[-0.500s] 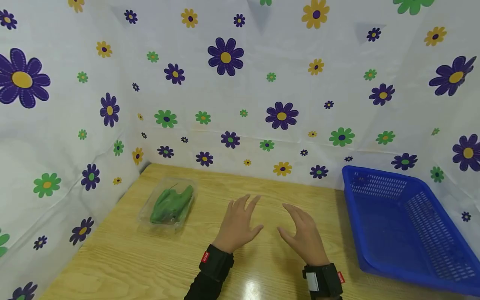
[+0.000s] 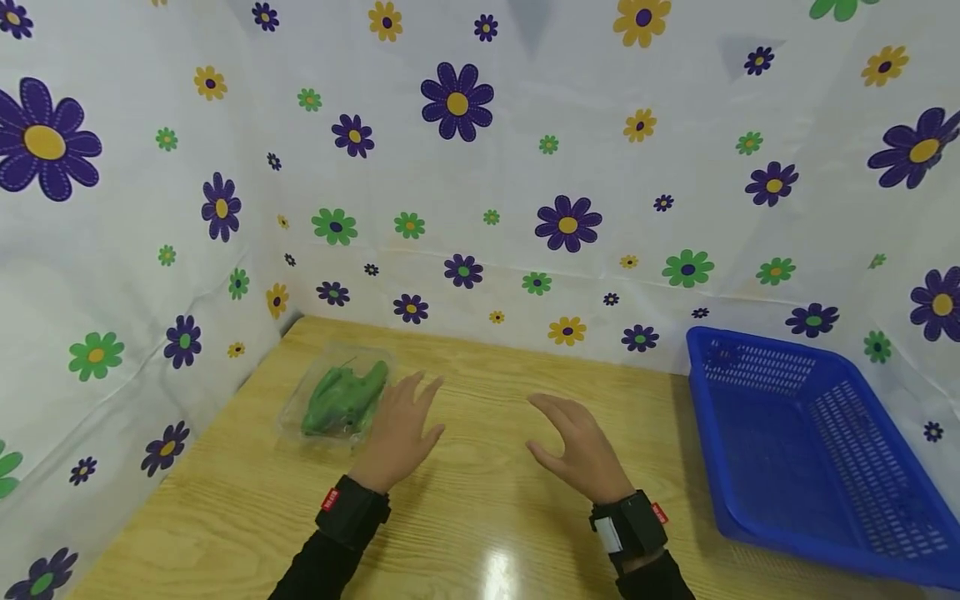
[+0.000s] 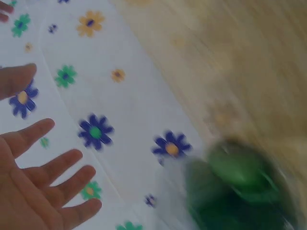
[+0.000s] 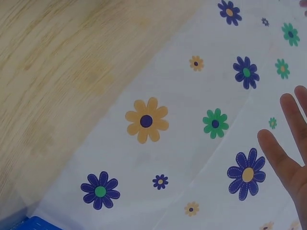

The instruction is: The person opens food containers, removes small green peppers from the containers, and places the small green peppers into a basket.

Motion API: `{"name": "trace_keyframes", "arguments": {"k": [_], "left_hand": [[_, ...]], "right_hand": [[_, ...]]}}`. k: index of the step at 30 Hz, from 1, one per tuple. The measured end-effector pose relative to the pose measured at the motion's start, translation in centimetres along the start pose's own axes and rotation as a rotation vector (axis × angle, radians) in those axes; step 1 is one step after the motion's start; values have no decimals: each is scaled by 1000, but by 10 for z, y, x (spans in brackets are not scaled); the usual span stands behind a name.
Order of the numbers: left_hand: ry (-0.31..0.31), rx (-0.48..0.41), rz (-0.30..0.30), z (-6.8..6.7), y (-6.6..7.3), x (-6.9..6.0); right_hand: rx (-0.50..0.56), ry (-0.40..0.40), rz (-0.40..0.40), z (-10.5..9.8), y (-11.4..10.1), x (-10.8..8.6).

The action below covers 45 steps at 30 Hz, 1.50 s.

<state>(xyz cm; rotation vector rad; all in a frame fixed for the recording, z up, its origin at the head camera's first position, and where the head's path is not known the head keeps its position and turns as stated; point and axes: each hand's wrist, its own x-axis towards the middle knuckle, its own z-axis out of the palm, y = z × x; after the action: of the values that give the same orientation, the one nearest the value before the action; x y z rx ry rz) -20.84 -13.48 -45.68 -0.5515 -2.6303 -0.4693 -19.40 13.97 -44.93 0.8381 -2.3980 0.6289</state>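
Holding bare right hand (image 2: 582, 448) wide, bare left hand (image 2: 396, 435) likewise near clear plastic tray (image 2: 298, 398) of green vegetables (image 2: 337, 403) — probably weighing little, flexing, suiting opposite-rim gripping.

L hand (image 2: 397, 435) w/ fingers (image 3: 62, 164) spread; R hand (image 2: 581, 444) well apart, fingers sl. bent, thumb (image 2: 546, 458) twd L.

Free gap between hands (image 2: 396, 435) (image 2: 581, 446), basket (image 2: 708, 437) rightward
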Motion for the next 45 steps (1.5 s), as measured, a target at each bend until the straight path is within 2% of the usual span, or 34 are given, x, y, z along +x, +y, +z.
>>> {"name": "trace_keyframes", "arguments": {"k": [4,8,14,17,21,28,36,40,45], "left_hand": [[2,75,-87,-9,-34,-13],[-39,112,-141,-21,-56,-19],[-137,121,-224,-25,-81,-31],[-172,121,-231,-27,-87,-34],[-203,113,-212,-30,-89,-35],[-205,86,-163,-33,-88,-39],[-245,-7,-86,-33,-87,-45],[-266,-63,-21,-32,-81,-43],[-334,-157,40,-28,-68,-39]], "right_hand": [[-2,-8,-34,4,0,2],[-2,-17,-46,6,1,3],[4,-21,-52,9,2,1],[3,-17,-58,10,2,1],[-1,-16,-56,10,3,0],[3,-31,-42,12,2,-5],[1,-34,-43,13,0,-7],[2,-31,-59,12,-1,-8],[0,-33,-81,11,-2,-9]]}}
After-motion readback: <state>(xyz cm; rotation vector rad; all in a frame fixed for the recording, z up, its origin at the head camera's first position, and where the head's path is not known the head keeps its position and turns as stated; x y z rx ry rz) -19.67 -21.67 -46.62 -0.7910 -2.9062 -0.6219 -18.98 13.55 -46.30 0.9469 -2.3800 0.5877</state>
